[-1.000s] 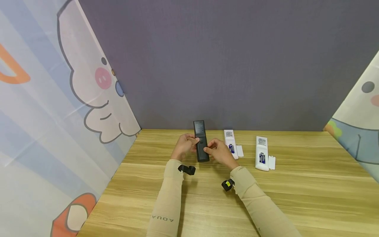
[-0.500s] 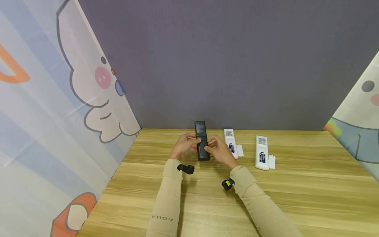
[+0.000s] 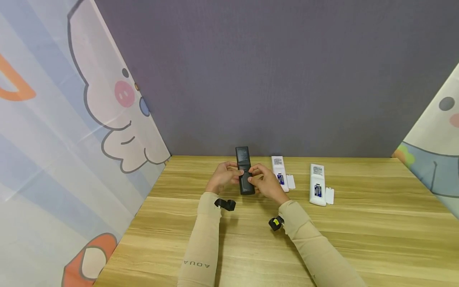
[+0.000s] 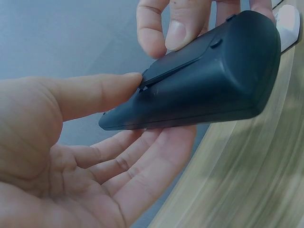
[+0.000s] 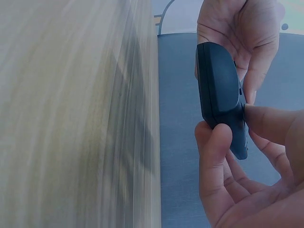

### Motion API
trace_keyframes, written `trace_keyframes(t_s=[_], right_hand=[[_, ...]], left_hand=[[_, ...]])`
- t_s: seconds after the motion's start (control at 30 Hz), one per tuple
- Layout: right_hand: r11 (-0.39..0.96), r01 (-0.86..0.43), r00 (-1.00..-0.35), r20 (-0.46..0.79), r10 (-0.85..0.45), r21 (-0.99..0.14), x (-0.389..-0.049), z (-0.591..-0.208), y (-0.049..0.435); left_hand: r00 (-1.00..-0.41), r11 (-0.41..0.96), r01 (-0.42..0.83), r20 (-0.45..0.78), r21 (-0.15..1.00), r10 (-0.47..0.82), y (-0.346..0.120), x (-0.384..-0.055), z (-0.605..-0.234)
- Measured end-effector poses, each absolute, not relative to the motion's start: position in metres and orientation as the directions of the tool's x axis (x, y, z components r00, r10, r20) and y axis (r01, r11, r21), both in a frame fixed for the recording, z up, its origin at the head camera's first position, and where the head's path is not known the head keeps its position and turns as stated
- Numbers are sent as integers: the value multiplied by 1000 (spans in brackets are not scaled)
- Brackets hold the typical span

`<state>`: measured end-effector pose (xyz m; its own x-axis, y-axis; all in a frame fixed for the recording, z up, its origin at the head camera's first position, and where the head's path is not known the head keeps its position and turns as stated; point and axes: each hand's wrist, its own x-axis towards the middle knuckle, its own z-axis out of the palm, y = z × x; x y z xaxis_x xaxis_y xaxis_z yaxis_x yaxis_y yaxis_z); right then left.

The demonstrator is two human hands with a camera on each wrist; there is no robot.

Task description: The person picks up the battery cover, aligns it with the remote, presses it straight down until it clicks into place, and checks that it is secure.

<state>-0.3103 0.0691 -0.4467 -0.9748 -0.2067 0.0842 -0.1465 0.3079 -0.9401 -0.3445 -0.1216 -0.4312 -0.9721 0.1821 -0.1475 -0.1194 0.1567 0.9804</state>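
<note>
A black remote control [image 3: 243,154] is held above the table with its back facing up. My left hand [image 3: 223,177] grips its left side, thumb on the back near the battery cover's latch end and fingers underneath. From the other side my right hand [image 3: 267,184] holds it too, with thumb and index finger at the cover and other fingers below. In the left wrist view the battery cover [image 4: 190,54] sits slightly raised at its latch end. Whether batteries lie under it is hidden. The right wrist view shows the remote's side edge [image 5: 209,85].
Two white remotes [image 3: 277,162] lie face down to the right on the wooden table [image 3: 251,247], blue batteries [image 3: 318,190] showing in their compartments. A loose white cover [image 3: 291,181] lies beside each. A grey panel [image 3: 272,79] stands behind.
The black remote has shifted slightly to the right and its tilt has changed a little. My right index finger has moved in onto the back near the latch. The white remotes stay put.
</note>
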Motion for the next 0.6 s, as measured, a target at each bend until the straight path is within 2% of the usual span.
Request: trace_keyframes(t_s=[0.6], right_hand=[[350,-156,-974,86,-207,-924,-312,-448,71]], left_hand=[[-972,160,-118,-147,980,182,-120,-344,-431]])
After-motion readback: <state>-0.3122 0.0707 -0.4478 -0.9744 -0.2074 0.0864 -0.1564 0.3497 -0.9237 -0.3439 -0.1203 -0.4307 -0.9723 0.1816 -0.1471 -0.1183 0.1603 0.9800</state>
